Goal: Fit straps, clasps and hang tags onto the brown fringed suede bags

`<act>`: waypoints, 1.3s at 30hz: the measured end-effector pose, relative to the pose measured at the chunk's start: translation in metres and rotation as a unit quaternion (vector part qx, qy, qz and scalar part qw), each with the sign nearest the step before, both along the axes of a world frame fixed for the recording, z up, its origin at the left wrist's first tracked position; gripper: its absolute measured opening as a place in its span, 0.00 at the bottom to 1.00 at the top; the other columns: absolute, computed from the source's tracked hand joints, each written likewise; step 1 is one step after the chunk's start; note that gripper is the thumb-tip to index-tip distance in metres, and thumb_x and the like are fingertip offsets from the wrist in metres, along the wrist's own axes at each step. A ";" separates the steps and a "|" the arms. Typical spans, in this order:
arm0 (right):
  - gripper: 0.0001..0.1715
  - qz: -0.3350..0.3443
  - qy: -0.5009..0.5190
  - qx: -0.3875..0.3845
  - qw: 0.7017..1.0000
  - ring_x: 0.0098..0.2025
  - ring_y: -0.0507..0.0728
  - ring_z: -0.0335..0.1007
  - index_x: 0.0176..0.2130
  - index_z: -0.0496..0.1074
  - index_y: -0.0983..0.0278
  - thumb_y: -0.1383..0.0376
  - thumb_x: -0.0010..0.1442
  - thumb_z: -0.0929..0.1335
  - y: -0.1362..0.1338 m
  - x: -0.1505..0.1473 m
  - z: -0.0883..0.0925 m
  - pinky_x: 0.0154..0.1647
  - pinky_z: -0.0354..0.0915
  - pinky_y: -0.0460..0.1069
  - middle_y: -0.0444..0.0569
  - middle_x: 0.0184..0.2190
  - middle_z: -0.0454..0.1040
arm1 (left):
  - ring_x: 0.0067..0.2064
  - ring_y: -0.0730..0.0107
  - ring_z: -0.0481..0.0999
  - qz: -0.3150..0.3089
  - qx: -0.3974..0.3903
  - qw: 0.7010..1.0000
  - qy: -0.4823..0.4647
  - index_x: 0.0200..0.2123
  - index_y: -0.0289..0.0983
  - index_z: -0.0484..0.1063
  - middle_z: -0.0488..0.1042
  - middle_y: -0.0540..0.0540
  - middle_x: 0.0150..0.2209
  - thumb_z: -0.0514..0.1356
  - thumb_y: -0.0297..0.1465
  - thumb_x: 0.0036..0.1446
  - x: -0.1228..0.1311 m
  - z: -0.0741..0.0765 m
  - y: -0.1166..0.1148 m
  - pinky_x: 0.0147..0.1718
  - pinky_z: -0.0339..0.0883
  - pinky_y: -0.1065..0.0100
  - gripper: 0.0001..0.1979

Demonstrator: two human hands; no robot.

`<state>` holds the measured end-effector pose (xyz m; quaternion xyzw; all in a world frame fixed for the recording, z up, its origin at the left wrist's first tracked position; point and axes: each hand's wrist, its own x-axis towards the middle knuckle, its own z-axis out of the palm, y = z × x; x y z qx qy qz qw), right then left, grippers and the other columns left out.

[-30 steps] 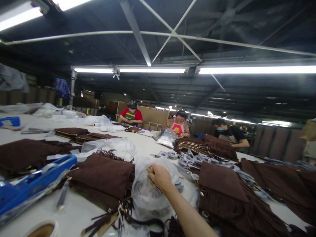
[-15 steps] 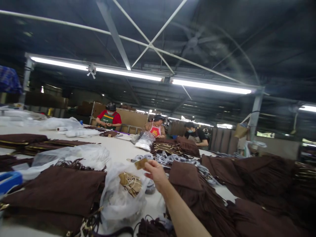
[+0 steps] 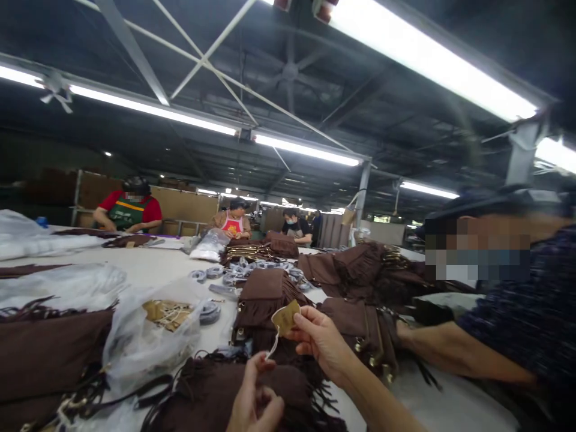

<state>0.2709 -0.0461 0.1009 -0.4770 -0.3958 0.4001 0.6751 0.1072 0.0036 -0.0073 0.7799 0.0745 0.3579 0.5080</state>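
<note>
Someone's right hand [image 3: 326, 343] gripped a tan tag [image 3: 284, 318] by its edge, while the left hand [image 3: 255, 397] pinched its white string [image 3: 274, 345], over a fringed brown bag [image 3: 207, 393].

A tan tag [image 3: 284, 319] and its white string [image 3: 274, 345] are standing out against dark brown bags [image 3: 238, 393], whose metal fittings [image 3: 372, 361] are gleaming gold. Cloudy white plastic [image 3: 128, 351] is framing more tan tags [image 3: 164, 315], while grey coils [image 3: 209, 312] are dotting a white tabletop [image 3: 155, 264]. One worker is wearing red sleeves [image 3: 153, 210] and a green apron [image 3: 130, 213] with a yellow-orange band; another is sporting a red apron [image 3: 233, 225] with a yellow print. At right, a co-worker's dark blue shirt [image 3: 522, 306] is showing pale speckles.
</note>
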 end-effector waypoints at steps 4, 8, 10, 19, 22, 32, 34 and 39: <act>0.25 0.001 -0.014 -0.005 1.000 0.28 0.54 0.78 0.34 0.71 0.65 0.51 0.46 0.78 -0.048 -0.002 -0.014 0.17 0.65 0.39 0.49 0.30 0.80 | 0.25 0.75 0.70 -0.003 -0.207 0.978 -0.001 0.62 0.39 0.49 0.72 0.42 0.44 0.62 0.48 0.53 0.010 0.025 -0.017 0.16 0.58 0.76 0.40; 0.24 0.024 0.029 -0.001 0.999 0.28 0.52 0.76 0.34 0.71 0.65 0.52 0.48 0.78 -0.081 -0.003 -0.025 0.18 0.64 0.39 0.48 0.31 0.80 | 0.17 0.81 0.54 -0.018 -0.170 0.982 0.082 0.28 0.37 0.64 0.62 0.57 0.17 0.60 0.52 0.50 0.013 0.042 -0.043 0.16 0.46 0.76 0.23; 0.22 0.055 0.083 0.010 0.995 0.28 0.51 0.76 0.34 0.70 0.64 0.54 0.49 0.78 -0.096 0.000 -0.030 0.20 0.65 0.39 0.46 0.30 0.79 | 0.18 0.80 0.52 -0.014 -0.123 0.987 0.102 0.22 0.38 0.60 0.59 0.57 0.16 0.59 0.50 0.52 0.009 0.047 -0.050 0.17 0.45 0.75 0.23; 0.26 0.120 0.147 -0.108 0.976 0.32 0.57 0.78 0.36 0.71 0.65 0.46 0.51 0.74 -0.134 0.013 -0.067 0.32 0.73 0.52 0.48 0.31 0.78 | 0.24 0.76 0.59 -0.056 0.084 0.975 0.199 0.20 0.37 0.59 0.62 0.54 0.19 0.55 0.34 0.55 0.000 0.073 -0.077 0.24 0.51 0.74 0.14; 0.28 0.070 0.131 -0.098 0.984 0.24 0.53 0.74 0.34 0.70 0.66 0.46 0.48 0.76 -0.137 0.015 -0.070 0.26 0.70 0.47 0.45 0.24 0.76 | 0.25 0.75 0.58 -0.054 0.143 0.961 0.229 0.19 0.37 0.58 0.59 0.54 0.19 0.55 0.29 0.54 0.002 0.070 -0.085 0.24 0.50 0.74 0.13; 0.27 0.114 0.181 0.068 0.975 0.19 0.48 0.61 0.24 0.67 0.63 0.46 0.47 0.77 -0.160 0.002 -0.072 0.30 0.63 0.46 0.36 0.15 0.63 | 0.22 0.76 0.61 -0.142 0.106 0.961 0.211 0.20 0.38 0.55 0.59 0.55 0.19 0.54 0.27 0.54 0.014 0.054 -0.101 0.24 0.52 0.74 0.13; 0.28 0.157 0.166 0.083 0.970 0.17 0.48 0.57 0.22 0.66 0.63 0.45 0.48 0.76 -0.164 0.001 -0.074 0.32 0.63 0.48 0.33 0.12 0.56 | 0.23 0.76 0.58 -0.142 0.153 0.957 0.201 0.19 0.38 0.53 0.56 0.55 0.19 0.54 0.26 0.54 0.012 0.057 -0.101 0.24 0.50 0.73 0.14; 0.24 0.132 0.024 0.007 0.991 0.19 0.50 0.62 0.27 0.73 0.65 0.47 0.50 0.76 -0.174 0.014 -0.069 0.31 0.62 0.48 0.37 0.13 0.63 | 0.24 0.76 0.56 -0.126 0.211 0.946 0.212 0.20 0.38 0.52 0.55 0.55 0.20 0.53 0.23 0.53 0.003 0.069 -0.095 0.25 0.48 0.72 0.14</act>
